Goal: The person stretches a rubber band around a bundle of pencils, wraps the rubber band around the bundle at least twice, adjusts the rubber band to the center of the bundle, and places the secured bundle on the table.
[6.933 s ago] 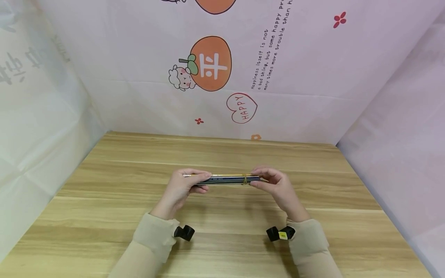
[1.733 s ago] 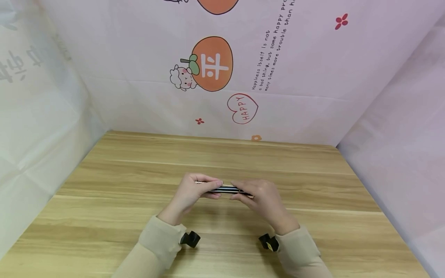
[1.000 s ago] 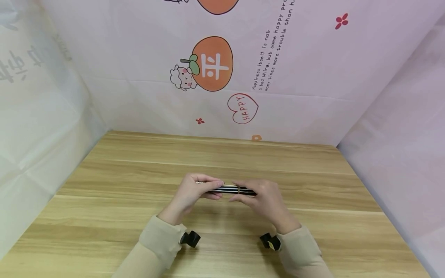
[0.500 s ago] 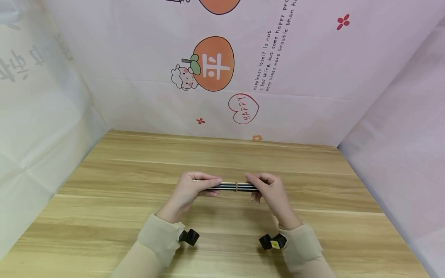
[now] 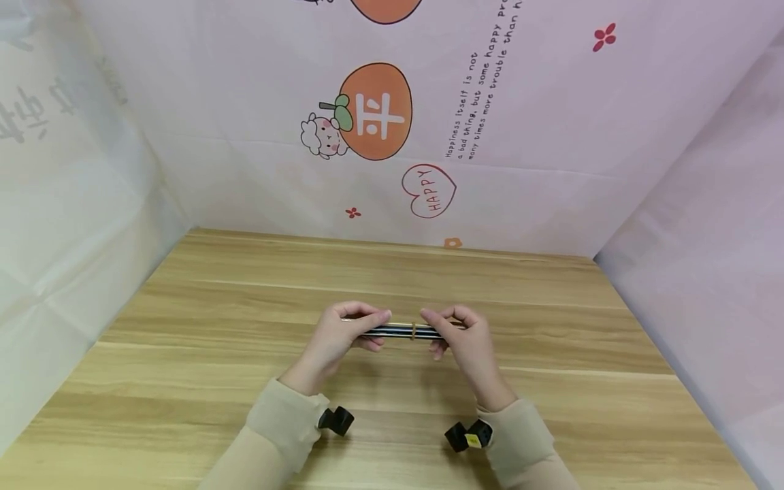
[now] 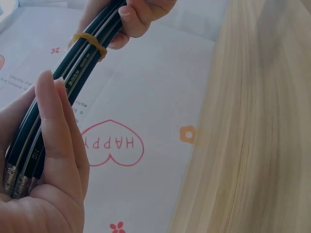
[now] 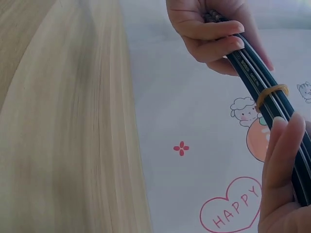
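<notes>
A bundle of dark green pencils (image 5: 398, 331) is held level above the table, between both hands. A tan rubber band (image 5: 413, 331) wraps round it near the middle; its loops also show in the left wrist view (image 6: 90, 43). My left hand (image 5: 333, 340) grips the end with the metal ferrules (image 6: 20, 184), thumb on the near top side and fingers beneath. On the other half, my right hand (image 5: 468, 344) pinches the pencils between thumb and fingers, just right of the band. The far right ends of the pencils are mostly hidden by that hand.
Below the hands lies a wood-grain table (image 5: 245, 381). A white printed sheet (image 5: 527, 170) rises behind it, and pale sheets stand at the left and right sides. Each cuff carries a small black camera, such as the left one (image 5: 335, 420).
Earlier the rubber band sat near the right end of the bundle; now it is close to the middle. The right hand has shifted its grip, thumb now on top, and moved slightly left.
</notes>
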Available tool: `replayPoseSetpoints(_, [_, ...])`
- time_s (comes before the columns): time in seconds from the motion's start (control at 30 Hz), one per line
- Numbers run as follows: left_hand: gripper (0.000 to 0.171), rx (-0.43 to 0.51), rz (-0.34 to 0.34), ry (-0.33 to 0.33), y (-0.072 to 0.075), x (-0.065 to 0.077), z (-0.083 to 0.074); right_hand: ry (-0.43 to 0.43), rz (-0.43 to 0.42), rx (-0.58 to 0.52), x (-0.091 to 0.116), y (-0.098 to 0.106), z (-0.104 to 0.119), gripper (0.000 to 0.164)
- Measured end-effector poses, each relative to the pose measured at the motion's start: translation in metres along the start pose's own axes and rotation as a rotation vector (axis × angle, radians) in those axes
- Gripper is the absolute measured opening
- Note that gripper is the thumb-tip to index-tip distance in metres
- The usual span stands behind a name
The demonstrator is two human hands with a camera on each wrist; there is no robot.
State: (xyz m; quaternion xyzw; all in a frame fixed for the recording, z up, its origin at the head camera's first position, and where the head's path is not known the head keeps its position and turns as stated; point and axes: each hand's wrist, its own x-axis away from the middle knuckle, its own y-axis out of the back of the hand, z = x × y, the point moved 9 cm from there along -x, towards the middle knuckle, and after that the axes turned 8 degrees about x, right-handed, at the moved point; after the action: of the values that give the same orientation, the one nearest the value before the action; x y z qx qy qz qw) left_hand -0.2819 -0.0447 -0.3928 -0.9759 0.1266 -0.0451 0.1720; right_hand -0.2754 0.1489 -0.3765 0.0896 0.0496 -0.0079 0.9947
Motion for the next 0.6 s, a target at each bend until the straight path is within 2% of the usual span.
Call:
replayPoseSetpoints(0.23, [0.042, 0.064, 0.049, 0.066, 0.001, -0.001, 0.004, 0.029, 0.141, 0.044, -0.002, -0.001, 0.005, 0.008])
replayPoseSetpoints(0.33, [0.046, 0.089, 0.092, 0.075, 0.0, 0.0, 0.002, 0.054, 0.232, 0.098, 0.0, -0.002, 0.008, 0.021])
replayPoseSetpoints(0.4, [0.042, 0.099, 0.123, 0.08, 0.0, 0.001, 0.0, 0.052, 0.28, 0.113, 0.0, -0.002, 0.008, 0.03])
replayPoseSetpoints(0.5, [0.035, 0.09, 0.163, 0.076, 0.002, 0.002, -0.005, 0.023, 0.304, 0.073, -0.001, 0.001, 0.005, 0.032])
replayPoseSetpoints(0.6, [0.038, 0.047, 0.167, 0.081, 0.008, 0.002, -0.007, -0.012, 0.271, -0.008, -0.006, 0.007, 0.001, 0.022])
